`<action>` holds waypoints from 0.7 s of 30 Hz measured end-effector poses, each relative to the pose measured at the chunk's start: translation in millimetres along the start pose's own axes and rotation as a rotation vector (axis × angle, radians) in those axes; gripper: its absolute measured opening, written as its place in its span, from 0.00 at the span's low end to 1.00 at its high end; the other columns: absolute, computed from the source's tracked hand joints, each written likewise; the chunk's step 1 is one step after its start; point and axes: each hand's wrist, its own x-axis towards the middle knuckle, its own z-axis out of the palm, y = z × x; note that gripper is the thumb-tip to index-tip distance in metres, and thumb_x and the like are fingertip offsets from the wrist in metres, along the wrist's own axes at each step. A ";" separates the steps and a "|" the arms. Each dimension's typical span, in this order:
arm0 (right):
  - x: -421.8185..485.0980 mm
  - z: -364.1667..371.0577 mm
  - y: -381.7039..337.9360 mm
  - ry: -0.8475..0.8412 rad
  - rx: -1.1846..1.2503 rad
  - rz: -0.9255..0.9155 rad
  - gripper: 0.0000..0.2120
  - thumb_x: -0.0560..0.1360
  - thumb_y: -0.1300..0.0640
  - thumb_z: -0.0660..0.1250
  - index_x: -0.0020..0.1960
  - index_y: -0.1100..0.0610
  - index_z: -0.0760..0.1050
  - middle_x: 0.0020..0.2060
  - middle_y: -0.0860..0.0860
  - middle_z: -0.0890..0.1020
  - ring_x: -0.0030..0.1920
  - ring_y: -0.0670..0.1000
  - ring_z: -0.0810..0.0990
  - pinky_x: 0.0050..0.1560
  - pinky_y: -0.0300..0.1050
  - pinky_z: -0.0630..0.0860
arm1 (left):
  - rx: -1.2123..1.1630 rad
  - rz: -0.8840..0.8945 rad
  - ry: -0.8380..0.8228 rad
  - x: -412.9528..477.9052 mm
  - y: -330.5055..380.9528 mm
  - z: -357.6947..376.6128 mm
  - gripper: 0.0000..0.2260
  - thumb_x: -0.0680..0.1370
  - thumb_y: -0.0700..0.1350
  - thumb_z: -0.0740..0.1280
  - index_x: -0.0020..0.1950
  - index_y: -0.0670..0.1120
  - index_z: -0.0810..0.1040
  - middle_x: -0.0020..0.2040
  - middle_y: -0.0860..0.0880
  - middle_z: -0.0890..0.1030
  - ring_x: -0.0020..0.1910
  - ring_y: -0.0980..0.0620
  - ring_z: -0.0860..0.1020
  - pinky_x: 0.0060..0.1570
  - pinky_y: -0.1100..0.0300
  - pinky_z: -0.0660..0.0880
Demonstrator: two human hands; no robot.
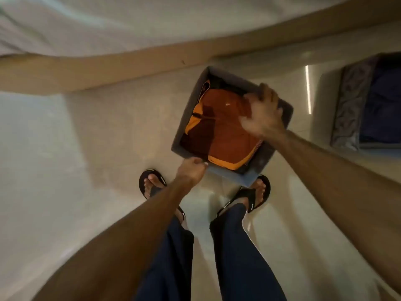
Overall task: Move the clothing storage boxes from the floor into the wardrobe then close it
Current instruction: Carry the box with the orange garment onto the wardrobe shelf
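A grey fabric storage box (263, 158) sits on the pale floor just in front of my feet, filled with folded orange and dark red clothing (221, 124). My left hand (191, 171) pinches the box's near rim. My right hand (263, 111), blurred, lies over the far right rim with its fingers spread; I cannot tell whether it grips the rim. A second box (349, 109), grey with a pattern and holding dark blue clothes, stands on the floor at the right edge.
A bed with a white sheet (108, 22) and a wooden side rail (86, 70) runs across the top. My feet in black sandals (152, 183) stand right behind the box. Pale tiled floor (65, 159) spreads to the left.
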 end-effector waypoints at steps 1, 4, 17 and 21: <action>11.2 3.3 2.7 0.011 -0.050 -0.033 0.31 0.67 0.47 0.68 0.69 0.47 0.64 0.75 0.57 0.52 0.75 0.63 0.49 0.69 0.68 0.56 | -0.023 -0.001 -0.037 5.4 2.1 2.3 0.10 0.75 0.51 0.69 0.54 0.49 0.80 0.54 0.46 0.82 0.54 0.44 0.80 0.57 0.52 0.77; 37.5 9.9 8.2 -0.035 -0.208 -0.030 0.33 0.66 0.42 0.67 0.69 0.49 0.64 0.71 0.58 0.59 0.72 0.65 0.57 0.68 0.67 0.58 | -0.094 -0.051 -0.079 23.9 5.5 4.1 0.06 0.74 0.48 0.71 0.40 0.48 0.77 0.46 0.47 0.80 0.50 0.44 0.81 0.45 0.56 0.74; -2.5 85.1 15.6 -0.220 0.143 0.336 0.16 0.71 0.54 0.64 0.58 0.54 0.78 0.59 0.56 0.79 0.57 0.59 0.77 0.55 0.42 0.71 | 0.003 0.193 0.034 79.1 -15.6 -79.3 0.29 0.74 0.47 0.72 0.74 0.53 0.67 0.69 0.49 0.75 0.64 0.47 0.75 0.62 0.60 0.70; -12.5 101.1 17.2 -0.163 0.173 0.330 0.11 0.71 0.64 0.62 0.51 0.64 0.79 0.54 0.62 0.81 0.53 0.63 0.78 0.50 0.44 0.73 | 0.313 0.311 0.058 83.6 -6.5 -90.4 0.22 0.76 0.47 0.68 0.70 0.48 0.71 0.66 0.45 0.75 0.63 0.42 0.74 0.60 0.56 0.70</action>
